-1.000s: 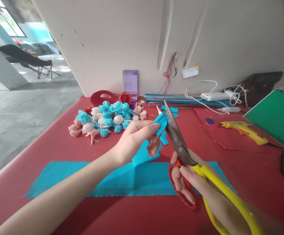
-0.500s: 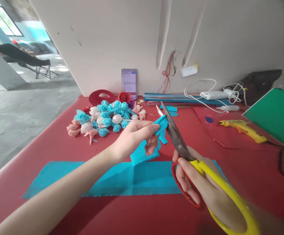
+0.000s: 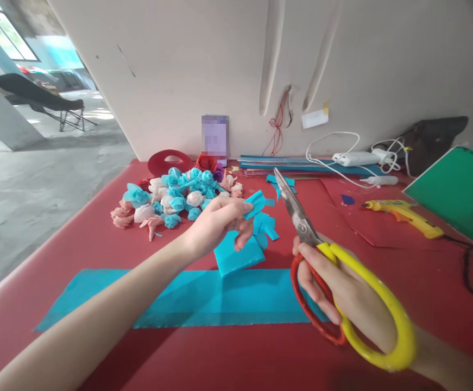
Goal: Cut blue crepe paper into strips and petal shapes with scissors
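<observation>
My left hand (image 3: 224, 220) pinches a small folded piece of blue crepe paper (image 3: 254, 205) between thumb and fingertips, above the table. In my right hand (image 3: 342, 282) is a pair of scissors (image 3: 302, 228) with one yellow and one red handle; the blades are closed, point away from me and stand apart from the paper. Below my left hand lies a folded blue square (image 3: 238, 255), with blue cut scraps (image 3: 266, 225) beside it. A long blue crepe strip (image 3: 220, 298) stretches across the table under both arms.
A heap of blue, white and pink paper roses (image 3: 179, 201) lies at the back left. Behind stand a phone (image 3: 215, 138) and flat blue sheets (image 3: 293, 161). To the right are a yellow glue gun (image 3: 407, 215), a white power strip (image 3: 356, 158) with cables and a green board (image 3: 460, 190).
The scissor blades have closed and moved right, away from the paper. My left hand has shifted slightly left with the piece. A small blue bit now shows just right of it.
</observation>
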{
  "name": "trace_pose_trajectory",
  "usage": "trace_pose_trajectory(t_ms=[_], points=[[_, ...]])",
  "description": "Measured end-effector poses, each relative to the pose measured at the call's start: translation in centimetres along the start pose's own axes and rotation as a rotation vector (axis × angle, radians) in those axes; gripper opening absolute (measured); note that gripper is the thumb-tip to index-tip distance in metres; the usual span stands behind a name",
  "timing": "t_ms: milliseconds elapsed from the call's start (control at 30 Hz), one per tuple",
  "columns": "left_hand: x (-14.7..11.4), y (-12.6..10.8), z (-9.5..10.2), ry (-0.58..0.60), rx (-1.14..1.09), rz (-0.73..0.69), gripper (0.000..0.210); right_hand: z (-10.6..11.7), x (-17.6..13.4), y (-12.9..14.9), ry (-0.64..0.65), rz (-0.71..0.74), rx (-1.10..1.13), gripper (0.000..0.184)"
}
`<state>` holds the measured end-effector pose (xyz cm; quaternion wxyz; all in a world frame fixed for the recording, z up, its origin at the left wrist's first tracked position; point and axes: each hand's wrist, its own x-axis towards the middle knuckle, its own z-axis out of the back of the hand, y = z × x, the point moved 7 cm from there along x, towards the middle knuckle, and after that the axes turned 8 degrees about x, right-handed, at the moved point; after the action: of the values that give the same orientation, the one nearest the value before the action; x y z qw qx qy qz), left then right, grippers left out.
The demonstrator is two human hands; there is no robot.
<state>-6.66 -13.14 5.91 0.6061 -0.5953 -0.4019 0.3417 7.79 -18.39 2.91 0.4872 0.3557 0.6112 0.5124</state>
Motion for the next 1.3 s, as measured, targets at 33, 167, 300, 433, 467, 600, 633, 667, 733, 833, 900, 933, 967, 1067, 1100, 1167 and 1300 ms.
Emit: trace_pose_trajectory(t_ms=[33, 167, 300, 433, 467, 600, 633, 667, 733, 833, 900, 933, 967, 1067, 1100, 1167, 1300], points=[[0.0, 0.0, -0.1, 0.012, 0.016, 0.001, 0.035, 0.0, 0.3, 0.1, 0.022, 0.000, 0.030, 0.043], [-0.6, 0.7, -2.1, 0.175, 0.145, 0.097, 0.035, -0.1, 1.5, -0.4, 0.111, -0.062, 0.123, 0.044], [-1.5, 1.2, -4.0, 0.319, 0.246, 0.227, 0.034, 0.4, 2.2, -0.6, 0.066, -0.036, 0.313, 0.034], [-1.8, 1.5, -4.5, 0.340, 0.301, 0.276, 0.036, 0.7, 2.4, -0.4, 0.040, 0.004, 0.380, 0.037], [-1.9, 1.6, -4.5, 0.339, 0.311, 0.291, 0.036, 0.7, 2.3, -0.3, 0.036, 0.006, 0.379, 0.037], [-1.8, 2.3, -4.5, 0.308, 0.326, 0.310, 0.037, 1.0, 2.2, -0.2, 0.006, 0.012, 0.361, 0.035], [-1.8, 2.4, -4.6, 0.319, 0.294, 0.310, 0.041, 1.1, 2.2, 0.0, 0.007, 0.027, 0.362, 0.036], [-1.8, 2.7, -5.0, 0.359, 0.228, 0.319, 0.047, 1.1, 2.2, 0.1, 0.011, 0.045, 0.364, 0.037], [-2.2, 3.3, -6.6, 0.528, 0.009, 0.360, 0.062, 1.3, 2.3, 0.6, 0.016, 0.099, 0.373, 0.039], [-3.2, 3.8, -8.7, 0.771, -0.331, 0.398, 0.068, 1.7, 2.5, 1.2, 0.018, 0.182, 0.371, 0.044], [-3.1, 4.1, -9.0, 0.756, -0.466, 0.359, 0.059, 1.8, 2.5, 1.4, 0.036, 0.225, 0.354, 0.044], [-2.9, 4.3, -8.9, 0.719, -0.519, 0.337, 0.052, 1.9, 2.5, 1.5, 0.044, 0.247, 0.340, 0.043], [-2.8, 4.4, -8.8, 0.677, -0.559, 0.316, 0.044, 1.9, 2.5, 1.6, 0.054, 0.267, 0.323, 0.041], [-2.4, 4.5, -8.2, 0.568, -0.617, 0.284, 0.030, 1.8, 2.5, 1.7, 0.076, 0.308, 0.286, 0.040], [-2.3, 4.5, -8.0, 0.533, -0.615, 0.278, 0.028, 1.8, 2.5, 1.7, 0.074, 0.308, 0.282, 0.041], [-1.9, 4.6, -7.5, 0.445, -0.581, 0.265, 0.026, 1.9, 2.5, 1.5, 0.046, 0.290, 0.298, 0.040], [-1.2, 4.8, -6.1, 0.195, -0.316, 0.199, 0.026, 2.6, 2.8, 0.8, -0.066, 0.242, 0.357, 0.033]])
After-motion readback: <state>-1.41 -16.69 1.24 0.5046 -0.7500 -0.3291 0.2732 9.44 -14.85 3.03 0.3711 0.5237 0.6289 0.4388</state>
